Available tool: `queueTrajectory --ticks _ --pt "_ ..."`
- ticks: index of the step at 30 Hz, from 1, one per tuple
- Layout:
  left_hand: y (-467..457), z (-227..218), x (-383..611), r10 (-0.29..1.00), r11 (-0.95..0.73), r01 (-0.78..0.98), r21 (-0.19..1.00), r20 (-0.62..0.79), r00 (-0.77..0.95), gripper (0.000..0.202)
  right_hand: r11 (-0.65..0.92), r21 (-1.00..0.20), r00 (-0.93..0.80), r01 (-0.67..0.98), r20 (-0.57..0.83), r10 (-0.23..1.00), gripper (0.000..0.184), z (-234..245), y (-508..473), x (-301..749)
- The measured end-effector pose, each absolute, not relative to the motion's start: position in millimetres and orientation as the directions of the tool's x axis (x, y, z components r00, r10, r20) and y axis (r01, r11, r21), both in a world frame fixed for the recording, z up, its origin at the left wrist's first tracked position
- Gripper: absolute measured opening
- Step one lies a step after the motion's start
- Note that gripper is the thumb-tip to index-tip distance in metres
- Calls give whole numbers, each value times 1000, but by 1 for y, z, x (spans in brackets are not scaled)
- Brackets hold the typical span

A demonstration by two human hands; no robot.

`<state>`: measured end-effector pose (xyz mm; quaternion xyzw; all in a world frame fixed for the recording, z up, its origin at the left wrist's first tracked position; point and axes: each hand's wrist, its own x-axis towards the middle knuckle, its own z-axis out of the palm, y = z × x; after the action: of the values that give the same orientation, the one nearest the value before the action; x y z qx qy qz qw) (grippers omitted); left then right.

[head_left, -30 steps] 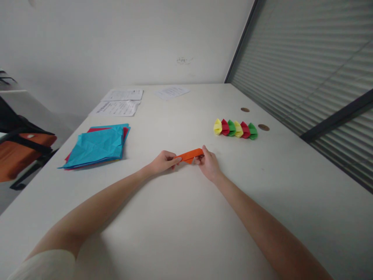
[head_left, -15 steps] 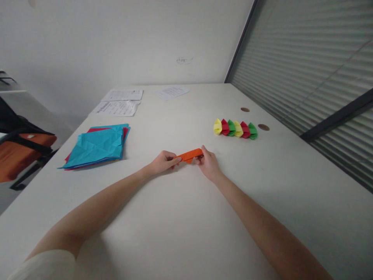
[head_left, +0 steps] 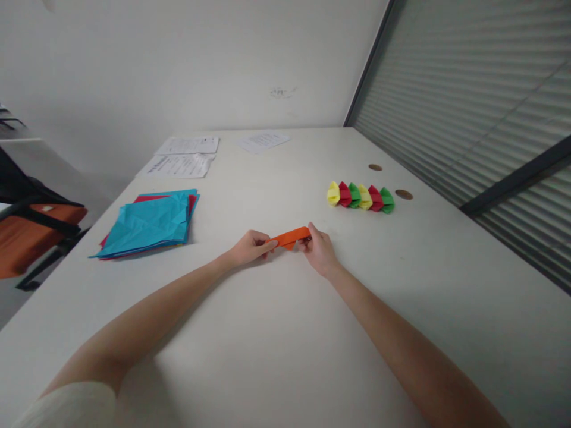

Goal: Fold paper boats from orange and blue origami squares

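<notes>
Between my two hands is a folded strip of orange paper (head_left: 291, 236), with a small pointed flap hanging below its long edge. My left hand (head_left: 250, 246) pinches its left end, thumb on top. At the other end my right hand (head_left: 320, 249) grips the paper, and its fingers curl behind and below it. The paper's right tip bends over at those fingers. Farther back on the right lies a row of folded paper pieces (head_left: 360, 197) in yellow, red and green, overlapping one another.
A stack of crumpled coloured paper (head_left: 151, 220), blue on top, lies on the left of the white table (head_left: 267, 333). Printed sheets (head_left: 178, 166) rest at the back left. Two round holes (head_left: 404, 194) pierce the table's right side. An orange chair (head_left: 40, 238) stands beyond the left edge.
</notes>
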<state>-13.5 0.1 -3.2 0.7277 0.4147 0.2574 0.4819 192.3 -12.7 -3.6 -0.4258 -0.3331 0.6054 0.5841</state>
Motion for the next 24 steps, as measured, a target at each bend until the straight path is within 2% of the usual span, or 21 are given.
queueTrajectory --ticks 15,24 --pt "-1 0 -12 855 -182 356 917 -31 517 53 -88 -906 48 -413 -118 992 46 -2 -13 192" --pt "0 0 -13 871 -194 326 925 10 491 52 -95 -880 51 -466 -134 990 46 -5 -12 192"
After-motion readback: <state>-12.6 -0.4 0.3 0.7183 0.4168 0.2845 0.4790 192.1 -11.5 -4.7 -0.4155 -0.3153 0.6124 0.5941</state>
